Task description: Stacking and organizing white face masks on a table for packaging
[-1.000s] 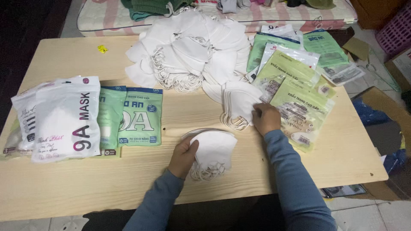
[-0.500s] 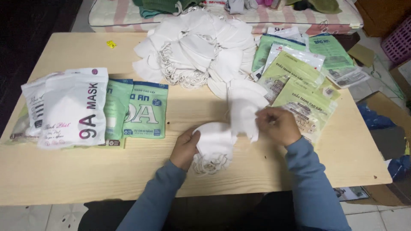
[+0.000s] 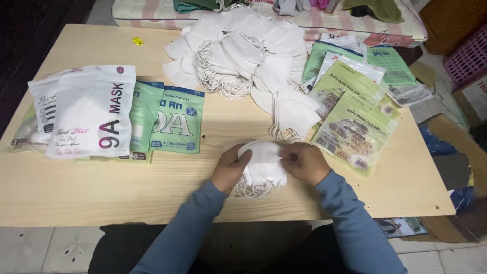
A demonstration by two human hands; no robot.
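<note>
A small stack of folded white face masks (image 3: 263,163) lies on the wooden table (image 3: 167,177) in front of me, ear loops trailing toward the near edge. My left hand (image 3: 231,167) grips its left side. My right hand (image 3: 304,162) presses on its right side. Just beyond my right hand lies another loose white mask (image 3: 294,116). A big heap of white masks (image 3: 238,53) fills the far middle of the table.
White and green mask packets (image 3: 91,116) lie at the left. Green flat pouches (image 3: 355,111) are spread at the right. A small yellow scrap (image 3: 137,41) sits far left. A striped mattress (image 3: 355,25) and a pink basket (image 3: 469,58) lie beyond the table.
My right hand brought a white mask from the loose pile at the right onto the stack under my left hand. Both hands now hold the stack.
</note>
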